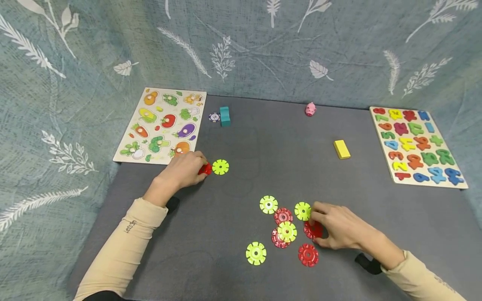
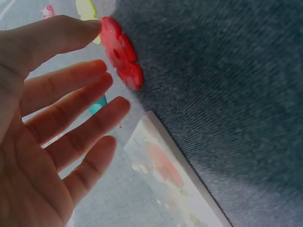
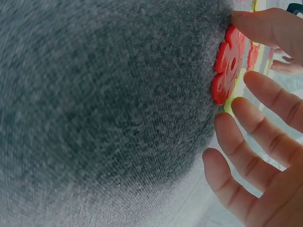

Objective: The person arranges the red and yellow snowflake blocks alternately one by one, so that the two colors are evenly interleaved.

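the left hand (image 1: 185, 169) is low over a red disc (image 1: 206, 168), with its thumb on one side and its fingers on the other. that disc is right beside a lime disc (image 1: 220, 162) on the gray table (image 1: 241, 186). the right hand (image 1: 340, 225) is over another red disc (image 1: 313, 230), its thumb and fingers apart around it. it is hard to see, so i cannot tell if the hands pinch these discs or just touch them. more lime discs (image 1: 256, 260) and red discs (image 1: 308, 261) lie near the right hand. a vegetable board (image 1: 160, 125) is just behind the left hand. farther back are a blue-green block (image 1: 224, 116), a pink pig (image 1: 310, 109) and a yellow block (image 1: 342, 149).
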The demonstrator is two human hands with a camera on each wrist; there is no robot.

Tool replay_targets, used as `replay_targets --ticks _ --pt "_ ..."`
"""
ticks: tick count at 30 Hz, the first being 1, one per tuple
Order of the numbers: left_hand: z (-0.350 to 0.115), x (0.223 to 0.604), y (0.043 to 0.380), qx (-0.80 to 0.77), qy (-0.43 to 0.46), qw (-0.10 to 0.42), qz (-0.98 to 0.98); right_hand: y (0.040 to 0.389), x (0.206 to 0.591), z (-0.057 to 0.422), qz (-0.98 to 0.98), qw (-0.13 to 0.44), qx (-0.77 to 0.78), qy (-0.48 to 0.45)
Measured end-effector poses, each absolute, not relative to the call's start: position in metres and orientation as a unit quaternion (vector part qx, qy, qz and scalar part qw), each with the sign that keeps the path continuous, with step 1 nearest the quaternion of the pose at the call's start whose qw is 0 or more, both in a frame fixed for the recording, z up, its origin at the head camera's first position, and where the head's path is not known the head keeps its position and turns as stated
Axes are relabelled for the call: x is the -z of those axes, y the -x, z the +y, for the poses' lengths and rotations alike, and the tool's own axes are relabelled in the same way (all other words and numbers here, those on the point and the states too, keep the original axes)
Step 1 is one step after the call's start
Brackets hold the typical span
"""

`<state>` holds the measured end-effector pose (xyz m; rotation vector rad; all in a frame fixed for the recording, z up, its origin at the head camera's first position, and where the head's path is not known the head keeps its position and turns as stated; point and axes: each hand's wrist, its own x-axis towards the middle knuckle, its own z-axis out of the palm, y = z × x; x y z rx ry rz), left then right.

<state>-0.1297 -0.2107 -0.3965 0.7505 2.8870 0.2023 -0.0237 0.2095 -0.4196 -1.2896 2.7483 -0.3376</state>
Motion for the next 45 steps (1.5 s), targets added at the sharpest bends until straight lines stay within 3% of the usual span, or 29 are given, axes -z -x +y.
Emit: replay_targets --ticks 29,37,45 --pt "-0.177 0.406 0.146 -0.107 -0.299 0.103 0.943 0.029 0.412 0.206 0.897 0.022 0.147 0.417" --pt "-0.181 0.405 0.148 -0.126 -0.305 0.108 0.938 0.067 0.403 0.185 0.895 0.051 0.21 0.389" --pt "-0.184 0.407 0.154 -0.159 -0.309 0.095 0.933 0.128 0.399 0.126 0.88 0.103 0.226 0.405"
